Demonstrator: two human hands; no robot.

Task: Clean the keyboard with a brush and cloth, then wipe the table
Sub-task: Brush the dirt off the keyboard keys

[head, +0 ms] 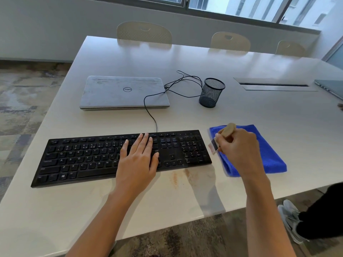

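Note:
A black keyboard (pixel 83 158) lies across the near part of the white table (pixel 241 115). My left hand (pixel 139 160) rests flat on its middle keys with the fingers straight. Just past the keyboard's right end, my right hand (pixel 239 151) grips a small brush (pixel 225 134) with a pale wooden handle; its blurred bristle end points down and left near the number pad. A folded blue cloth (pixel 271 158) lies on the table under and behind that hand. A brownish stain (pixel 175 179) marks the table just in front of the keyboard.
A shut silver laptop (pixel 124 92) lies behind the keyboard, with the keyboard's black cable (pixel 150 112) running past it. A black mesh pen cup (pixel 211 92) stands to the right. Another laptop's edge (pixel 330 89) shows far right. Chairs (pixel 143 32) line the far side. A person's shoe (pixel 291 217) is at lower right.

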